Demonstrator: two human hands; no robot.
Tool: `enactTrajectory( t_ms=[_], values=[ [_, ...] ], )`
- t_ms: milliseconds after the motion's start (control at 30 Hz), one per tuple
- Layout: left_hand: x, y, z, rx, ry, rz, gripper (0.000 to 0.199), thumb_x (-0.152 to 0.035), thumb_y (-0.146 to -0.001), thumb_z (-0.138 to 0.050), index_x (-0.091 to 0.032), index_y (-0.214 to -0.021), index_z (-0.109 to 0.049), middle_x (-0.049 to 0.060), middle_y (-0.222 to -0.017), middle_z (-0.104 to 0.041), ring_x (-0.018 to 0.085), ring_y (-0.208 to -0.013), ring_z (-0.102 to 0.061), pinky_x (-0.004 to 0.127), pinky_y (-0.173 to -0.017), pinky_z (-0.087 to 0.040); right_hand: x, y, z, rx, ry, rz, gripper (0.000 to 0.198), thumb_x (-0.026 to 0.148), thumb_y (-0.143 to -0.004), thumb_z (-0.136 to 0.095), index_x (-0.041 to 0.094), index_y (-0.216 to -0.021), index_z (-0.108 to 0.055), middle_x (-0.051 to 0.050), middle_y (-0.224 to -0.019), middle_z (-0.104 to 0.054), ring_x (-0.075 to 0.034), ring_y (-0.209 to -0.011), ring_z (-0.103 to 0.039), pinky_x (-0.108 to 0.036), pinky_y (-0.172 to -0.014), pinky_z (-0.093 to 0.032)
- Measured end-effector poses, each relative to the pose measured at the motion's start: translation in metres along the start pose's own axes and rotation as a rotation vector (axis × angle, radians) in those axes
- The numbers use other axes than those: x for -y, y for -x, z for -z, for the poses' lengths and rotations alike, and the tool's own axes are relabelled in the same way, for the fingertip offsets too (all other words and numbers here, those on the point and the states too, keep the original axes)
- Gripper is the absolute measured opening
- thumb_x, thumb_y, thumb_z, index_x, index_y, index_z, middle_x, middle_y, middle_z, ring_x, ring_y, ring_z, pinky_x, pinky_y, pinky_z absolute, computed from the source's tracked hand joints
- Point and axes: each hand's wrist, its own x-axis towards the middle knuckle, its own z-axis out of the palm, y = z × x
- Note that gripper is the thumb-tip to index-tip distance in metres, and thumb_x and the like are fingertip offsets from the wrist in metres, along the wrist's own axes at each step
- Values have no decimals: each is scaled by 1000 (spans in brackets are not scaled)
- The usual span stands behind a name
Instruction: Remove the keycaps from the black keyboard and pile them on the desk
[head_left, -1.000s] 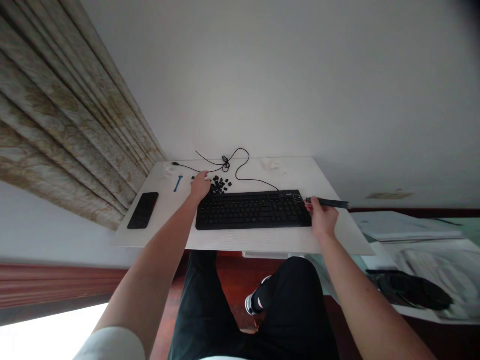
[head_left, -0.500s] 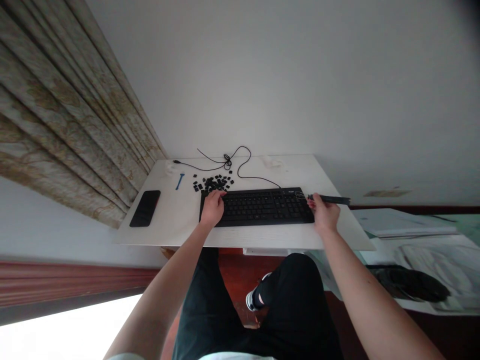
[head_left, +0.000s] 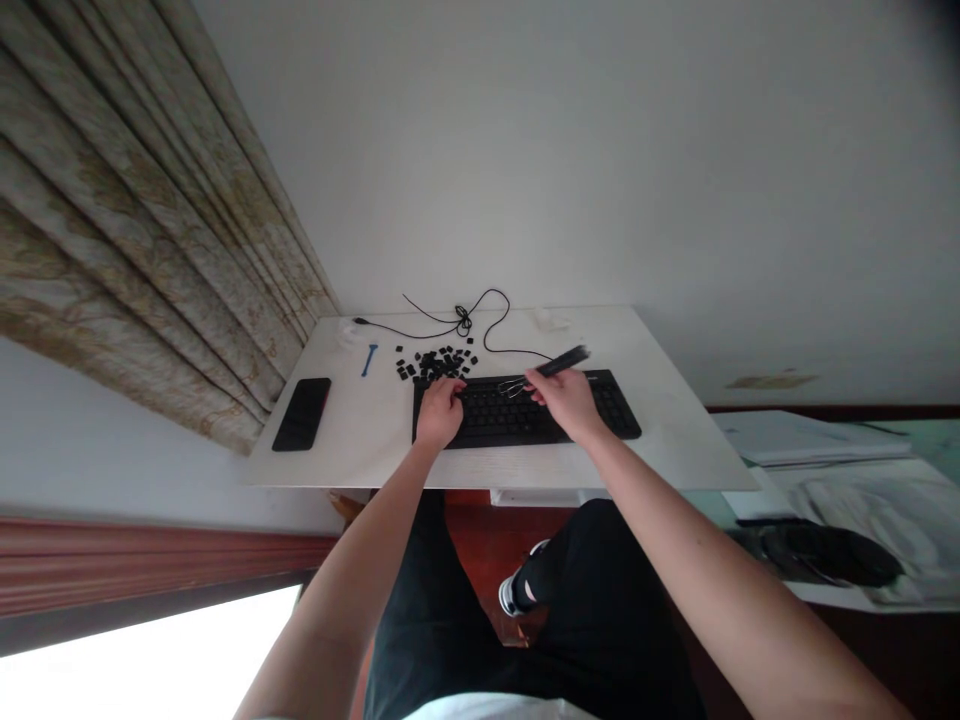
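A black keyboard (head_left: 502, 425) lies across the white table. My left hand (head_left: 441, 410) is over its left end, with bent fingers at the far edge and the thumb over the keys. In my right hand (head_left: 566, 400) is a black keycap puller (head_left: 562, 362), held slanted. Its wire loops point left over the upper middle keys, and its brush-like end points up to the right. Just beyond my left fingers lies a pile of loose black keycaps (head_left: 442, 362). Whether the loops touch a key is too small to tell.
The keyboard's black cable (head_left: 491, 335) runs in curves toward the wall, tied in a bundle. Left of the keycaps lies a small blue tool (head_left: 369, 360). A black phone (head_left: 301, 414) is near the left edge of the white table (head_left: 360, 450). A patterned curtain (head_left: 172, 220) hangs at left.
My right hand has moved left from the keyboard's right end to above its middle, carrying the keycap puller, which has turned to a steeper slant. My left hand stays on the keyboard's left end.
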Motion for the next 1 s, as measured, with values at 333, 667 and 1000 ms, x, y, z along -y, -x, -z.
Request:
enactTrajectory(
  t_ms=[333, 667, 1000],
  values=[
    [4, 0, -1, -27, 81, 36, 47, 7, -72, -42, -19, -101, -67, 6, -99, -68, 19, -97, -64, 37, -96, -52, 36, -6, -62, 189, 492, 109, 34, 38, -89, -64, 19, -61, -63, -6, -62, -70, -21, -65, -70, -26, -59, -46],
    [-3, 1, 2, 24, 17, 17, 42, 1, -72, -52, -19, -106, -67, 7, -101, -68, 22, -99, -63, 38, -95, -52, 40, -3, -72, 200, 603, 104, 25, 37, -91, -62, 19, -74, -69, -8, -73, -74, -22, -73, -72, -26, -62, -46],
    [-14, 0, 5, 189, -274, -33, 16, -14, -80, -63, -20, -95, -66, 9, -102, -68, 29, -109, -60, 43, -95, -47, 47, -9, -85, 332, 831, 173, 19, 32, -92, -61, 16, -95, -72, -14, -96, -76, -27, -94, -72, -31, -79, -52]
  ],
)
